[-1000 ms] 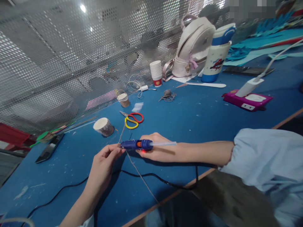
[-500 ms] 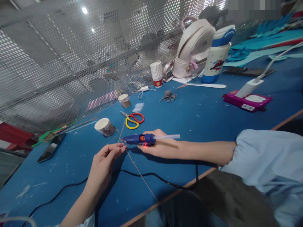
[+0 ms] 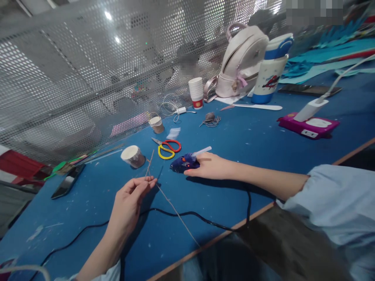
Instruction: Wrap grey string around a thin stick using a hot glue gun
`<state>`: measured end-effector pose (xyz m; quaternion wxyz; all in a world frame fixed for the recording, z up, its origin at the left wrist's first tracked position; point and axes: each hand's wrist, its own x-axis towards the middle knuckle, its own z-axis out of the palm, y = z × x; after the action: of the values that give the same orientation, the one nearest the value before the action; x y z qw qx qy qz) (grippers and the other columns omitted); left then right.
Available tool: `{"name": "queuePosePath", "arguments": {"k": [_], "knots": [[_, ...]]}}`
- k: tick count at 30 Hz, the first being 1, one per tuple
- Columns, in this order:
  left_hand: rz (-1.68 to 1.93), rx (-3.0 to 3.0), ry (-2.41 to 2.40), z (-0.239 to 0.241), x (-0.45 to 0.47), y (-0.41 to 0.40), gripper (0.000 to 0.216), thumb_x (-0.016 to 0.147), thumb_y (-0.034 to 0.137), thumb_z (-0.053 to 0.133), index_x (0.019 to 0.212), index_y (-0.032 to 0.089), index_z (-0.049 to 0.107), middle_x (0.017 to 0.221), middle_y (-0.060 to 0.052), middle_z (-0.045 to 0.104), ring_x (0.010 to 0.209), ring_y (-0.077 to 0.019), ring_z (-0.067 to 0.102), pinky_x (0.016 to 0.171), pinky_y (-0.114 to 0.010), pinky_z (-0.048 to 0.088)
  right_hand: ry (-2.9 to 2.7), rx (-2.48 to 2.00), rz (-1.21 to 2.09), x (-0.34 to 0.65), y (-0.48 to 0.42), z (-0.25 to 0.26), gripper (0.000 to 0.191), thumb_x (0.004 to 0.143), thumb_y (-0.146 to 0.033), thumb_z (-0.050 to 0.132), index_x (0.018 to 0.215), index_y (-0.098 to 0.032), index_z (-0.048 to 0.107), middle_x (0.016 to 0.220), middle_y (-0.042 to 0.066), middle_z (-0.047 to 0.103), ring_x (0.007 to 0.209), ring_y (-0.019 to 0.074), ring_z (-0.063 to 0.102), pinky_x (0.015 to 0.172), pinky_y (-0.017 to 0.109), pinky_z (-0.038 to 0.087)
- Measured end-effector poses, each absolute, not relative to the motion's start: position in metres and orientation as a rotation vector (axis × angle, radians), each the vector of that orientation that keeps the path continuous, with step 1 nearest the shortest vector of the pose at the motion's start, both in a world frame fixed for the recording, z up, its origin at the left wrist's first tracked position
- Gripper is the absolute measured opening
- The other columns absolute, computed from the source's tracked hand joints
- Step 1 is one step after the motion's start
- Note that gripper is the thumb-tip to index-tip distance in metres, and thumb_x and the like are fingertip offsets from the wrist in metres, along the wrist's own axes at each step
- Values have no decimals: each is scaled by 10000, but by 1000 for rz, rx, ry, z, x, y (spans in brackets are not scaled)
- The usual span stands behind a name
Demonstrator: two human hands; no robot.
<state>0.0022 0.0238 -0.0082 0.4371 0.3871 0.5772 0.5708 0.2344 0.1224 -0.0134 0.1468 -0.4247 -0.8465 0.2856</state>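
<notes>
Between the thumb and fingers of my left hand (image 3: pixel 131 199) a thin grey-brown string (image 3: pixel 172 207) is pinched. One end of it sticks up past my fingertips, and the rest runs down to the table's front edge. My right hand (image 3: pixel 212 166) is wrapped around a blue hot glue gun (image 3: pixel 184 162), a red light glowing on its side. A clear glue stick (image 3: pixel 202 151) pokes out of its back. The gun's nozzle points left, apart from the string. Beyond my hands lie scissors (image 3: pixel 166 150) with red and yellow handles and a white-topped round container (image 3: pixel 133 156).
A black cord (image 3: pixel 187 214) crosses the blue table in front of me. Farther back are a small bucket (image 3: pixel 156 125), a ball of grey string (image 3: pixel 210 118), stacked paper cups (image 3: pixel 196 91), a backpack (image 3: pixel 243 58) and a bottle (image 3: pixel 271 70). A purple power strip (image 3: pixel 310 127) sits right, a phone (image 3: pixel 68 181) left.
My right hand has drawn the glue gun away from the string, to the right and slightly back, and the gun has turned. My left hand keeps its pinch, almost in place.
</notes>
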Motion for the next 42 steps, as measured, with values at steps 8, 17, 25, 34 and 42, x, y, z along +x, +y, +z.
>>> {"name": "queuePosePath", "arguments": {"k": [8,17,25,34,42], "knots": [[1424,966,1368,-5,5,19,181,672,294,746,617,149,652,888,-80,704,961,-241,655,975,-385,440,-2261,-1286,437,275,75,15,279,817,-413,546,677,-172,555,654,25,574,584,127,475,572,250,346],[1383,924,1268,-2,15,6,155,688,239,740,608,147,644,894,-53,700,913,-161,643,895,-271,479,-1809,-832,1522,177,77,-1,146,748,-240,643,842,-129,628,784,10,629,716,104,551,684,225,427],[1330,873,1247,3,14,5,165,644,242,776,613,139,651,908,-72,702,891,-199,661,789,-276,532,-1413,-758,1774,165,77,-15,54,724,-176,650,734,-127,631,715,-9,619,679,82,547,706,224,420],[1330,844,1226,0,14,7,170,601,236,806,607,139,667,780,-32,686,787,-151,656,753,-244,544,-1322,-624,1838,163,73,-17,182,680,-230,700,814,-145,611,757,-2,638,713,108,587,743,264,450],[1314,880,1281,2,18,7,213,578,277,817,636,145,661,857,-57,668,751,-188,646,464,-209,515,-1327,-708,1809,166,70,-18,102,721,-224,664,740,-137,614,674,-22,600,618,72,530,641,216,415]]}}
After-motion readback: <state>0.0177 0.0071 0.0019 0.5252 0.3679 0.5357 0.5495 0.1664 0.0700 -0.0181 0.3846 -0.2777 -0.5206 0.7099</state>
